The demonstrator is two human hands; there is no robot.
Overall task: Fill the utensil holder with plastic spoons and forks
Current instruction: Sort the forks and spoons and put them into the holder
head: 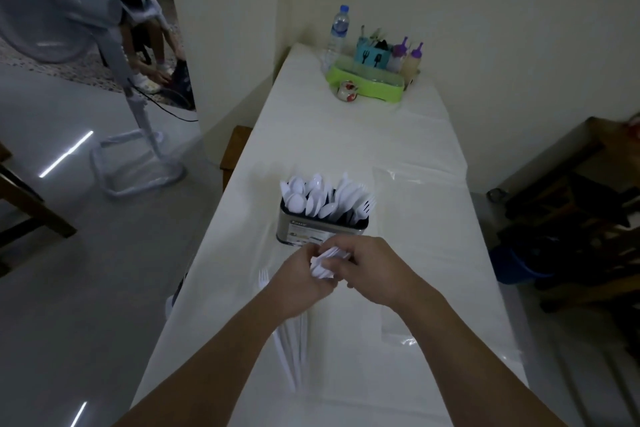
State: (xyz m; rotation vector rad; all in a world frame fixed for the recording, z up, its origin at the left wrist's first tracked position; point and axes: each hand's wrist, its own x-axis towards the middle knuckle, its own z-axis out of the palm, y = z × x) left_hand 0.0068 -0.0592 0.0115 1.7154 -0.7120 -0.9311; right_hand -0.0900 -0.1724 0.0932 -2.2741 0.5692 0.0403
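A shiny metal utensil holder (304,227) stands mid-table, packed with white plastic spoons (304,196) on its left side and forks (363,203) on its right. Just in front of it, my left hand (298,282) grips a bundle of white plastic utensils (323,265); their handles (292,350) hang down below my wrist. My right hand (374,270) closes on the top ends of the same bundle. One loose fork (264,279) lies on the table left of my left hand.
A clear plastic bag (415,204) lies flat right of the holder. At the far end sit a green tray (367,81) with condiment bottles, a water bottle (337,33) and a small ceramic figure (347,91). A standing fan (114,80) and a crouching person are left.
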